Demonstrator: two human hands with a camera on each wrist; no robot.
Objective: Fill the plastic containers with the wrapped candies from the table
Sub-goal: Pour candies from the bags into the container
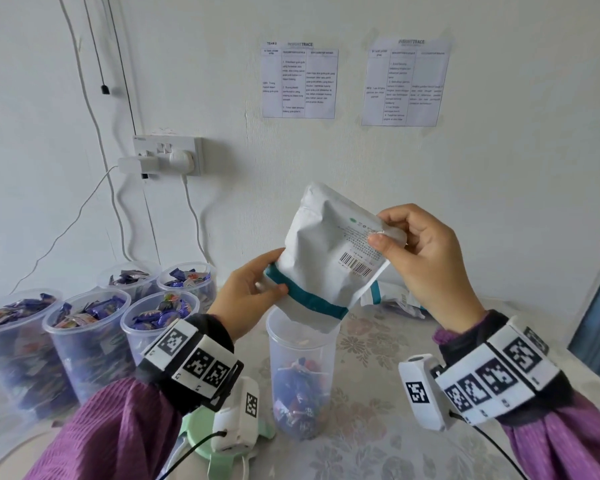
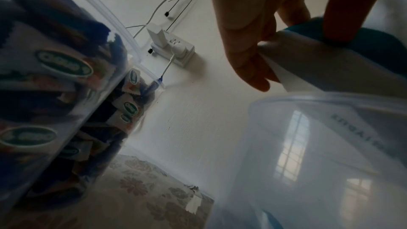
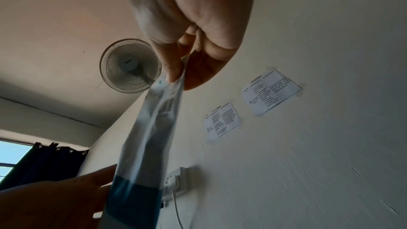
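**Bag tipped over the open tub**

Five full tubs (image 1: 84, 341) stand at the left of the table (image 1: 378, 445), packed with blue-wrapped candies (image 1: 94, 311); the left wrist view shows one of them (image 2: 55, 93) close up, its wrappers pressed against the clear wall. A wall socket (image 1: 168, 155) with plugs and white cords sits above them.

Nearer the middle, the left hand (image 1: 253, 292) pinches the bag (image 1: 333, 251) at its teal band, thumb on the front and fingers behind. The white bag is upside down and tilted, its mouth dipping into the rim of the open tub (image 1: 302, 372), which is roughly half full of candies. A pale green lid (image 1: 201, 434) lies by that tub's base, partly behind the wrist camera.

The right hand (image 1: 426, 258) grips the bag's raised bottom corner between thumb and curled fingers. Beyond it lies what looks like another, flattened bag (image 1: 395, 299), though it is partly hidden. Two printed sheets (image 1: 299, 83) are taped to the wall above.
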